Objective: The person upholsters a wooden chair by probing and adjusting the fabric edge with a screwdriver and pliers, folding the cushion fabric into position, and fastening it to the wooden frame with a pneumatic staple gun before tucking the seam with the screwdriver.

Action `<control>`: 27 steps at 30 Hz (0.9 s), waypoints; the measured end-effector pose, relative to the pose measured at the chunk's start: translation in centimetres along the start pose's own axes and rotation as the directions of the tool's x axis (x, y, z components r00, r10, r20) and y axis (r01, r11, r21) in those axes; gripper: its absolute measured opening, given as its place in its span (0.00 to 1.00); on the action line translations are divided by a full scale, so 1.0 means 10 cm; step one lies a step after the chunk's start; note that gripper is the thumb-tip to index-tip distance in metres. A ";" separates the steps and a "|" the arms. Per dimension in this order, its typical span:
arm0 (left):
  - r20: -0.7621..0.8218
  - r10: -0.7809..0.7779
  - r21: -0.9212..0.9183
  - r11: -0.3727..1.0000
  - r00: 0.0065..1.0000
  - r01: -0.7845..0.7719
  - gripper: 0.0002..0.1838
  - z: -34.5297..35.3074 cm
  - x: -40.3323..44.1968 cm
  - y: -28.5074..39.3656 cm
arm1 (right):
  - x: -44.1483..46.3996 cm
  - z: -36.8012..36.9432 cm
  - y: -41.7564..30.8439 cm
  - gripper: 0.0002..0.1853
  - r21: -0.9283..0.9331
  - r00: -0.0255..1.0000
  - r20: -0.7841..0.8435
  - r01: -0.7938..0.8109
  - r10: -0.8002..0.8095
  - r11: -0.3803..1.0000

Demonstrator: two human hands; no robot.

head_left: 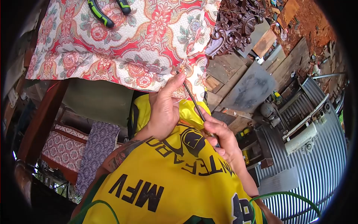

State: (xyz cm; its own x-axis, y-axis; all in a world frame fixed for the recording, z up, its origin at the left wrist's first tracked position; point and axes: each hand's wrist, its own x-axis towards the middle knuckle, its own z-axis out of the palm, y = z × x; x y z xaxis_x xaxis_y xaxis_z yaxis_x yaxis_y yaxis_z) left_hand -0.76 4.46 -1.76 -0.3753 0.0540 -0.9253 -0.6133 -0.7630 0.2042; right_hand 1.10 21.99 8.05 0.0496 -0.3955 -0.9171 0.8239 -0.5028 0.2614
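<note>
Floral upholstery fabric [123, 44] in red, cream and grey-green spreads across a surface in front of me. My left hand [166, 108] pinches its near edge, thumb on top and the other fingers mostly hidden beneath. My right hand [222, 136] is closed round a screwdriver-like tool [193, 98] with a long, thin dark metal shaft. The tool's handle is largely covered by my fingers. Its tip reaches the fabric by my left thumb, near a gathered fold; whether it pierces the cloth I cannot tell. Black-and-green plier handles [100, 15] rest on the fabric farther up.
Dark carved wood [238, 24] adjoins the fabric on the right. Boards and metal sheets [248, 84] lie on the ground beyond, near corrugated metal [313, 160] and a yellow-and-black power tool [276, 97]. A patterned upholstered seat [65, 149] stands lower left, beside a dark wooden post [41, 127].
</note>
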 end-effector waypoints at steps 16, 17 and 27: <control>0.093 -0.181 0.104 0.980 0.979 0.172 0.24 0.16 -0.30 0.12 | 0.44 -0.93 0.05 0.28 0.150 0.819 0.565 -0.219 0.098 0.964; 0.246 -0.403 0.260 0.904 0.882 0.340 0.34 0.09 -0.39 0.22 | 0.34 -1.00 0.04 0.27 -0.047 0.795 0.606 0.068 -0.026 0.997; 0.119 0.661 0.262 0.698 0.741 -0.666 0.15 0.55 -0.76 0.88 | 0.51 1.27 -1.04 0.12 -0.373 -0.075 0.812 0.697 -0.579 -0.613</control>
State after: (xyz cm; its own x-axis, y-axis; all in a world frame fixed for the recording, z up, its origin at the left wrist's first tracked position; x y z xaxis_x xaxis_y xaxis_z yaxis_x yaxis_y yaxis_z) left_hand -7.12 0.89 8.82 -0.7661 -0.3883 -0.5122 -0.3608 -0.3998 0.8426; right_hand -14.35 15.46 4.52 -0.9392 -0.3030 0.1618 -0.2599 0.3190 -0.9114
